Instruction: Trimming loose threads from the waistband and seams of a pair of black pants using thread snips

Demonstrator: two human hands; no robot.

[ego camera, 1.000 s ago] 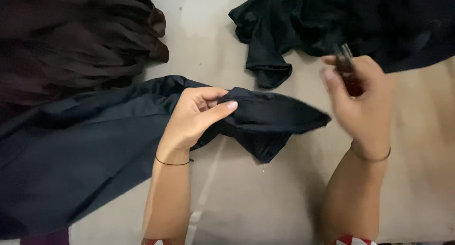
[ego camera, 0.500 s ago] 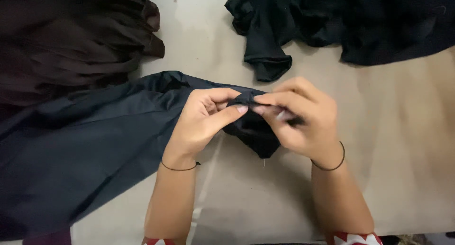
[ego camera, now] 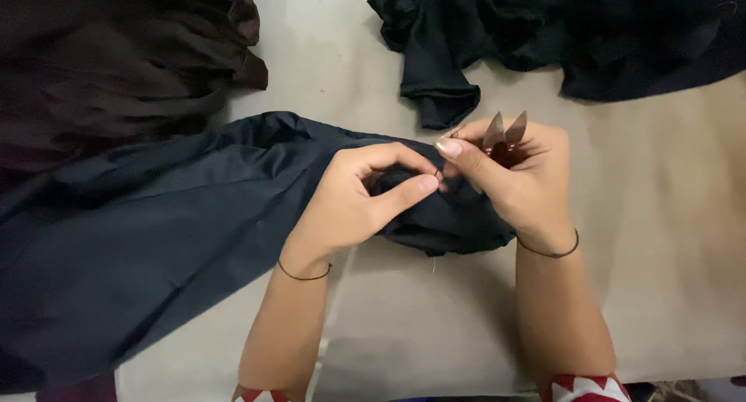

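Pinching a fold of the dark navy garment (ego camera: 194, 223) at center, the left hand (ego camera: 353, 200) meets the right hand (ego camera: 517, 180) gripping thread snips (ego camera: 503, 130), trimming apparently underway, black garments (ego camera: 559, 36) waiting at one o'clock.

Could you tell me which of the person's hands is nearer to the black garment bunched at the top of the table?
The right. The right hand, holding thread snips, lies just below the black garment. The left hand is lower and further left, pinching the dark blue fabric.
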